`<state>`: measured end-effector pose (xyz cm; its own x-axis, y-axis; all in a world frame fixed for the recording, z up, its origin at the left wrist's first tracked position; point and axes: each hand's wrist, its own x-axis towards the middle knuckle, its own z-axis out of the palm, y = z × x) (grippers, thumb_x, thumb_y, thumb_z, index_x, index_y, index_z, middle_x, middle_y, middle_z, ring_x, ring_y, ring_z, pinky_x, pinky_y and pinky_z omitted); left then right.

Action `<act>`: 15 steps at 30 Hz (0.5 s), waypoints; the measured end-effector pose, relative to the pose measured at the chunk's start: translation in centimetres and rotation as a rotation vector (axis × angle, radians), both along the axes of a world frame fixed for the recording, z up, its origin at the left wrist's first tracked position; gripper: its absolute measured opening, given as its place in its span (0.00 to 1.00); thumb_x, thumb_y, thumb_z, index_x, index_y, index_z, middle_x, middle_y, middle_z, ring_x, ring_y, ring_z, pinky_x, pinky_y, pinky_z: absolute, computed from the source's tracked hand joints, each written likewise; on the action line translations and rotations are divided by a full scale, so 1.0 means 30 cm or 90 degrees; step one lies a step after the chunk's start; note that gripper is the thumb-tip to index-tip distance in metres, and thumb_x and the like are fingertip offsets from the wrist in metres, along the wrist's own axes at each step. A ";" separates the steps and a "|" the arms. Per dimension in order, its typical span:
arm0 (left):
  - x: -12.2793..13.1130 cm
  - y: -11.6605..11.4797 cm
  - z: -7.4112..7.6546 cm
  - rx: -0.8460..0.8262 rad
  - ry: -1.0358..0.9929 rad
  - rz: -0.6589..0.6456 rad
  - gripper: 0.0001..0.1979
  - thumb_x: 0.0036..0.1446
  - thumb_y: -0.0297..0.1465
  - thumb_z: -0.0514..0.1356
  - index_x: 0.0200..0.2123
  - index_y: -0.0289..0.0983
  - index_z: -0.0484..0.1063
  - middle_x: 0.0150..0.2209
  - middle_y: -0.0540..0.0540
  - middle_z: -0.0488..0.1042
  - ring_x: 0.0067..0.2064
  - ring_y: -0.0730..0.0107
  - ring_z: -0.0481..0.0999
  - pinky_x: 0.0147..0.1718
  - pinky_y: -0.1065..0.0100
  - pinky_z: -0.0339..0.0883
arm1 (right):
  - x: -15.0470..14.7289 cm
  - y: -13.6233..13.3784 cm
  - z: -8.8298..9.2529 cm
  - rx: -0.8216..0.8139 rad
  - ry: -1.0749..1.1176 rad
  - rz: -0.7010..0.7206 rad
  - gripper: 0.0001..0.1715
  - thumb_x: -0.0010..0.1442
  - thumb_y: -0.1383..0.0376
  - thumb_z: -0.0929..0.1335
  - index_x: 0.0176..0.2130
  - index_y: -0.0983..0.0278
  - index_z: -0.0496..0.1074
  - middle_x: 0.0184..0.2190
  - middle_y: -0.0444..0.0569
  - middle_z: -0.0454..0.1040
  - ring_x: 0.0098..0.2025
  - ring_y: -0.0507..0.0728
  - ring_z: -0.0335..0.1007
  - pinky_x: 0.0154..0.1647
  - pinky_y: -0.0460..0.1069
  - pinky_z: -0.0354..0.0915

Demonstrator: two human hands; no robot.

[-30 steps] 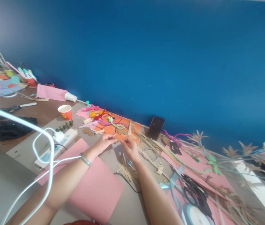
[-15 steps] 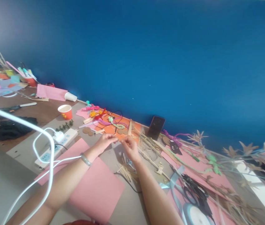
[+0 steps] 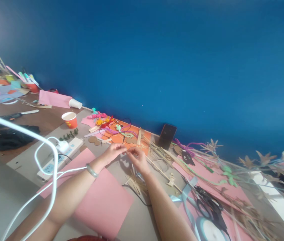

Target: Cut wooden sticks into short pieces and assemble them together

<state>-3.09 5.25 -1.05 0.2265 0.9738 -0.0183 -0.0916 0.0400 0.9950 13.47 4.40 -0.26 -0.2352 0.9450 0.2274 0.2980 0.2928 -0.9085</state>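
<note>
Nearest, on the near side of the left hand [image 3: 111, 153], a pink sheet [image 3: 109, 207] on the bench [image 3: 139, 216]; straw pieces [image 3: 134, 184] just on the near side of the right hand [image 3: 139, 161]. Both hands have their fingers pinched closed, tips meeting above the bench; anything between them is too small to tell. Just beyond the hands, an orange sheet [image 3: 117, 138] carrying wooden discs [image 3: 129, 140]. Beyond the right hand, an upright phone [image 3: 167, 136]; beyond the left, a paper cup [image 3: 70, 122], also upright; behind all, a blue wall [image 3: 157, 67]
</note>
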 end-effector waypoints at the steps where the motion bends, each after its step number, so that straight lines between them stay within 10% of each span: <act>1: -0.001 -0.001 0.001 0.007 0.007 -0.005 0.14 0.48 0.39 0.63 0.25 0.32 0.72 0.24 0.50 0.70 0.28 0.73 0.67 0.31 0.71 0.59 | 0.000 0.001 -0.001 0.000 0.003 0.002 0.12 0.55 0.59 0.67 0.30 0.66 0.71 0.27 0.47 0.73 0.30 0.53 0.67 0.34 0.47 0.63; 15: 0.003 0.000 -0.014 -0.003 -0.007 -0.048 0.12 0.48 0.38 0.63 0.28 0.33 0.72 0.24 0.50 0.70 0.28 0.73 0.66 0.30 0.72 0.58 | 0.004 0.011 -0.019 -0.087 0.144 0.054 0.17 0.54 0.52 0.68 0.29 0.64 0.66 0.23 0.44 0.68 0.26 0.51 0.63 0.30 0.47 0.60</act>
<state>-3.00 5.25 -1.48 0.2997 0.9538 -0.0200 -0.0988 0.0519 0.9938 13.58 4.73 -0.84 -0.2725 0.9495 0.1554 0.0634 0.1788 -0.9818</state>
